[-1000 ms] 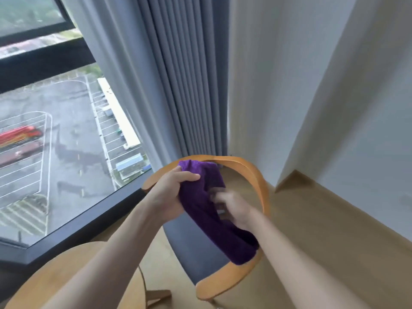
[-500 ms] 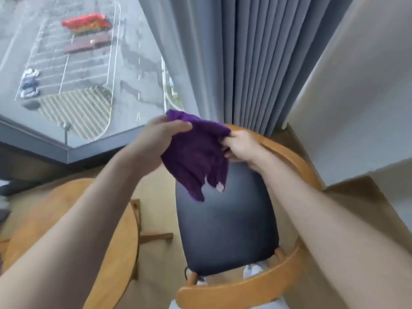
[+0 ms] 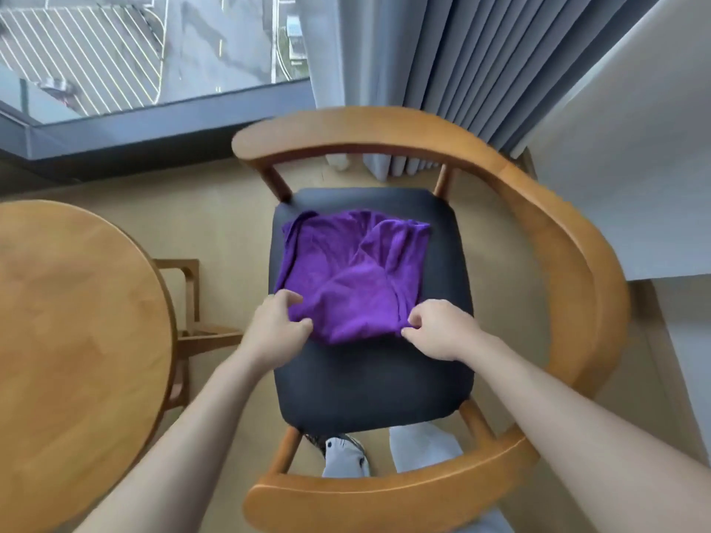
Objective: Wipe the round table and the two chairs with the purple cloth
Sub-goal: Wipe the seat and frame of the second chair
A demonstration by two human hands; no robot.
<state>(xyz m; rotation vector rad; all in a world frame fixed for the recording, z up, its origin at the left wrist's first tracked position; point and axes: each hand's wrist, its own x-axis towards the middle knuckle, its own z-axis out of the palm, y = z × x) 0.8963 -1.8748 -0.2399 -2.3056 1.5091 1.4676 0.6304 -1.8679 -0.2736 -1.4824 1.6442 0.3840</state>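
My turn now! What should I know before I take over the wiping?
Left hand: pinches the purple cloth's near left corner.
Right hand: pinches its near right corner.
The cloth lies crumpled on the chair's dark seat.
The round table is to the left.
Done: cannot tell what has been wiped.
Left: wipe the seat; check the table and the second chair, out of view.

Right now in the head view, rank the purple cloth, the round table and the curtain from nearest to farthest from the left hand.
1. purple cloth: pinched at its near edge by the left hand, on the chair's dark seat.
2. round table: just left of that hand.
3. curtain: up by the window, beyond the chair's back.
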